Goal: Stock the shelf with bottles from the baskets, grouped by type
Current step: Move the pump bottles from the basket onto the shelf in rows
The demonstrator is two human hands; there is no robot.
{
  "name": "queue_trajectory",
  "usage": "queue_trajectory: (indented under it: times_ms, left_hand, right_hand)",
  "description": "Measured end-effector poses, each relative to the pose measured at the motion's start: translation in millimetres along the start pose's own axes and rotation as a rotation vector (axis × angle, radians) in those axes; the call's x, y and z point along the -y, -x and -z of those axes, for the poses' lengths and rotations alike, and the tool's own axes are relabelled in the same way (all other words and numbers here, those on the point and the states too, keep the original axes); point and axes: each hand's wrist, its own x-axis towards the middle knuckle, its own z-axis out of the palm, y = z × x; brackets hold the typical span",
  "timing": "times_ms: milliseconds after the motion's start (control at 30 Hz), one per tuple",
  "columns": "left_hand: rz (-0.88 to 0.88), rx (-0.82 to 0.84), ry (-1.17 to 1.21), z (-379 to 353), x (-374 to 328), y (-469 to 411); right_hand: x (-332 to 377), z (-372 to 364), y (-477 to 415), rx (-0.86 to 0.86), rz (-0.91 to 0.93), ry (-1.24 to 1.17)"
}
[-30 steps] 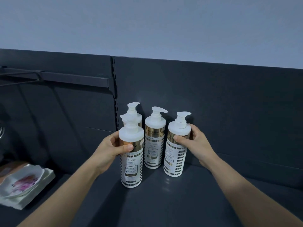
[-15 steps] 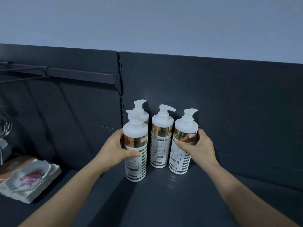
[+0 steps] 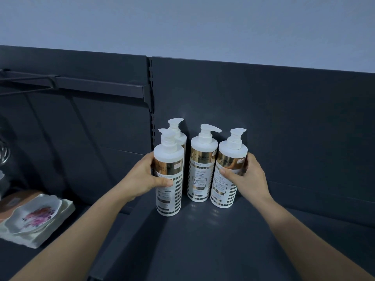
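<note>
Several white pump bottles with gold bands stand upright on the dark shelf (image 3: 203, 240), close to its back panel. My left hand (image 3: 142, 177) grips the front left bottle (image 3: 169, 191), thumb across its label. My right hand (image 3: 246, 179) grips the right bottle (image 3: 225, 189) round its gold band. Between them stands a middle bottle (image 3: 200, 175), untouched. A rear bottle (image 3: 178, 134) is mostly hidden behind the front left one. All the bottles look alike. No basket is in view.
The shelf's back panel (image 3: 284, 118) rises behind the bottles. A slotted upright (image 3: 151, 88) and a dark rail (image 3: 97, 88) sit to the left. White floral dishes (image 3: 34, 218) are stacked on the lower left shelf. Bare shelf surface lies right of the bottles.
Both held bottles have shifted back towards the panel and now stand closer to the others. My hands keep their grip. The camera has moved nearer.
</note>
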Motion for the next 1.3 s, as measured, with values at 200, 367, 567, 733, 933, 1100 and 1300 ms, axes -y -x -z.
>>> queue_trajectory:
  times_ms: [200, 367, 567, 733, 933, 1100, 1300]
  left_hand:
    - [-0.045, -0.051, -0.174, 0, -5, 16]
    - [0.036, -0.138, -0.572, 5, 1, 57]
    - [0.126, -0.228, -0.876, 15, 12, 134]
    - [0.307, -0.248, -1.031, 17, 25, 220]
    - [0.551, -0.238, -1.104, 19, 50, 318]
    - [0.728, -0.237, -1.097, 14, 72, 385]
    - [0.909, -0.186, -1.009, 13, 113, 433]
  right_hand:
    - [14, -6, 30, -0.252, 0.157, 0.119]
    - [27, -10, 55, -0.311, 0.420, 0.216]
    - [42, -22, 99, 0.012, 0.617, 0.265]
    - [56, -43, 154, 0.302, 0.725, 0.306]
    - [76, -77, 227, 0.584, 0.839, 0.305]
    - [82, -115, 278, 0.789, 0.880, 0.362]
    - [79, -167, 321, 0.980, 0.869, 0.440]
